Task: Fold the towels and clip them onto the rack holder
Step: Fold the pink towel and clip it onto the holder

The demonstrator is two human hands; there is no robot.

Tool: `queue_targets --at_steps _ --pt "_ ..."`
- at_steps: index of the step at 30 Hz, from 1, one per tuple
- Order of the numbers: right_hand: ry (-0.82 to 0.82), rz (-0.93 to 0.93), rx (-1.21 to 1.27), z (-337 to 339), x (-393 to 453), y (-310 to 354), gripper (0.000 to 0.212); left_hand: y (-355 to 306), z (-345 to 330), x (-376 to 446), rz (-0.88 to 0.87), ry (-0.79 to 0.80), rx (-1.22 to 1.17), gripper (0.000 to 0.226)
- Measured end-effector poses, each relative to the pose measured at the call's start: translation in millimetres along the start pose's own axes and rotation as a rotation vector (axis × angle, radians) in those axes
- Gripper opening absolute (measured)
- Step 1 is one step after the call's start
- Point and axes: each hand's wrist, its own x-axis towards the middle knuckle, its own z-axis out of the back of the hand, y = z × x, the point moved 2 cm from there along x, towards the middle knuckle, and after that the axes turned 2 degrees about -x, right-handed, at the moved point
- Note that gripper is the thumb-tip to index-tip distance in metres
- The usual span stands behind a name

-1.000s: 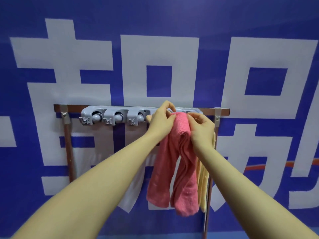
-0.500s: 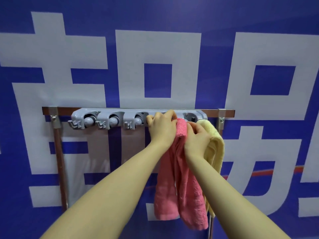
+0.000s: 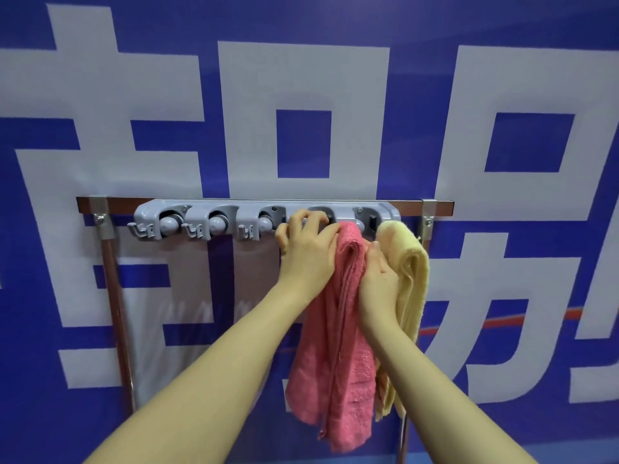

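A grey rack holder [image 3: 221, 214] with a row of roller clips is fixed to a brown bar. A folded pink towel [image 3: 338, 346] hangs from the fourth clip, its top edge pressed into it. My left hand [image 3: 306, 249] rests against the towel's top left with fingertips on the clip. My right hand [image 3: 378, 279] pinches the towel's right side just below the clip. A folded yellow towel [image 3: 410, 286] hangs from the fifth clip at the right end, behind my right hand.
Three clips [image 3: 216, 224] on the left of the holder hold nothing. The brown bar [image 3: 117, 205] sits on two metal uprights [image 3: 115, 303], in front of a blue banner [image 3: 201, 78] with large white characters.
The view has moved closer to the rack. My hands have pushed the pink towel's top up into the fourth clip; my right hand has slid lower down the towel.
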Motion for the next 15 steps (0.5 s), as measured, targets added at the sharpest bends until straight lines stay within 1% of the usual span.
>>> queue_targets --at_steps 2,5,7,10,13,15 --pt "0.070 0.048 -0.049 6 -8 -2 0.034 -2 4 -15 -0.077 0.023 0.007 0.029" --pt "0.121 0.150 -0.121 15 -19 -4 0.026 -7 13 -35 -0.096 0.098 -0.027 0.037" --pt "0.129 0.147 -0.180 21 -27 -8 0.021 -7 15 -46 -0.082 0.127 -0.067 0.038" --pt "0.068 0.122 -0.257 30 -37 -15 0.024 -5 16 -64 -0.055 0.181 -0.097 0.046" --pt "0.055 0.162 -0.355 36 -42 -17 0.011 -6 15 -78 0.026 0.286 -0.140 0.055" --pt "0.058 0.190 -0.393 40 -42 -14 0.013 -9 13 -82 0.076 0.353 -0.162 0.062"
